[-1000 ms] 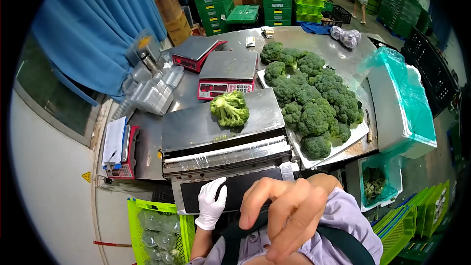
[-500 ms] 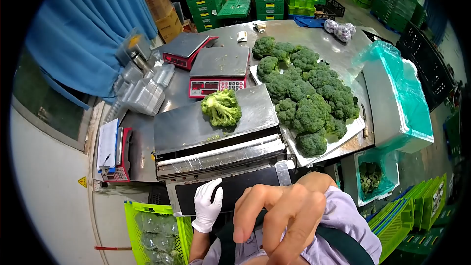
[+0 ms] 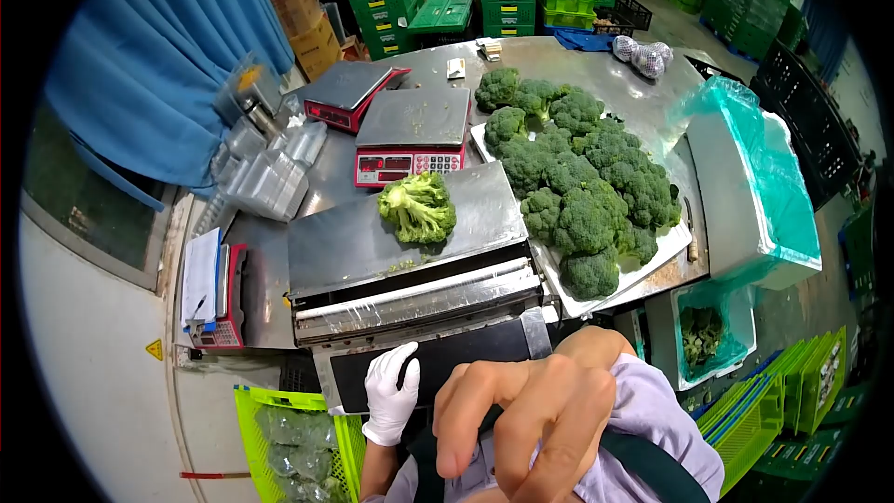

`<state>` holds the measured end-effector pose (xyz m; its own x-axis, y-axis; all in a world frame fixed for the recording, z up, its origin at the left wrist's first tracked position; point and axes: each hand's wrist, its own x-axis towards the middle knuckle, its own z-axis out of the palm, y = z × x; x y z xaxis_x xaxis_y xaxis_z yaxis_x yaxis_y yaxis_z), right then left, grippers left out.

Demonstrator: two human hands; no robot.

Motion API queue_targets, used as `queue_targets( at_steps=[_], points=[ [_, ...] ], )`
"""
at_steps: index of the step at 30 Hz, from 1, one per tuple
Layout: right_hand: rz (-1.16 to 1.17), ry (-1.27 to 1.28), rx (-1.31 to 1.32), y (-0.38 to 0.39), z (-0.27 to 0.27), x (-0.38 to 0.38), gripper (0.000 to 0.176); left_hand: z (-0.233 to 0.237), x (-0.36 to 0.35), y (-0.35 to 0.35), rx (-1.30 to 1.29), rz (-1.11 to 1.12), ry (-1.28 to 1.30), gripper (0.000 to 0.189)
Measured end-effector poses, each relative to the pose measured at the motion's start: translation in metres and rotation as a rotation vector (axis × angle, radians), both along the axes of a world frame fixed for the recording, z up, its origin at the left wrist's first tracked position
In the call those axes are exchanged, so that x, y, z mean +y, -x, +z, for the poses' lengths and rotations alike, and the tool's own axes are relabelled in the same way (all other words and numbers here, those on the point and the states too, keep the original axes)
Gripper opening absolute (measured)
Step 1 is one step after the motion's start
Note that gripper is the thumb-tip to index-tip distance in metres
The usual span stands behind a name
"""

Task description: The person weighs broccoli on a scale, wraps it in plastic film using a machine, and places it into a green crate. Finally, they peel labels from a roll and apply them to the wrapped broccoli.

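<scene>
My left hand (image 3: 391, 396), in a white glove, rests at the front edge of the wrapping machine, over its black plate (image 3: 466, 354). Thumb and fingers are apart with nothing between them. My bare right hand (image 3: 531, 414) is raised close to the camera, its fingers loosely bent and spaced apart; I see nothing held in it. A pale green trimmed broccoli head (image 3: 417, 209) lies stem side showing on the machine's metal top (image 3: 345, 247). In front of it runs a roll of clear film (image 3: 419, 300). A heap of broccoli (image 3: 587, 196) covers a white tray (image 3: 652, 272) to the right.
Red digital scales (image 3: 410, 160) stand behind the machine, with clear plastic boxes (image 3: 270, 182) at left. A knife (image 3: 691, 233) lies right of the tray. A foam box with green lining (image 3: 745, 196) stands at right. A lime crate (image 3: 349, 452) of wrapped produce sits below left.
The view has shifted very slightly. My right hand has moved a little left and down near the camera; my left hand and the broccoli stay in place.
</scene>
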<state>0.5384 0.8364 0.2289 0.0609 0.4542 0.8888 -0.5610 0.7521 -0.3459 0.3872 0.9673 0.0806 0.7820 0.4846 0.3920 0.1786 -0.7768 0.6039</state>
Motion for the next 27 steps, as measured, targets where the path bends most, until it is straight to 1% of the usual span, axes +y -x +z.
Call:
queue_targets(
  at_steps=[8,15,18,21,27],
  points=[
    [0.143,0.09,0.009,0.003,0.001,-0.005,0.015,-0.002,-0.002,0.0,-0.001,-0.02,0.001,0.02],
    [0.199,0.128,0.024,0.007,0.0,-0.008,0.016,0.002,-0.006,-0.001,0.005,-0.023,0.011,0.02],
    [0.21,0.136,0.029,0.009,0.001,-0.011,0.016,-0.013,-0.003,0.006,0.053,-0.032,-0.029,0.02],
    [0.22,0.151,0.029,0.011,0.001,-0.013,0.017,-0.018,-0.004,0.006,0.02,-0.041,-0.015,0.021],
    [0.247,0.176,0.036,0.016,0.0,-0.018,0.017,-0.011,-0.011,0.005,0.017,-0.041,-0.012,0.02]
  ],
)
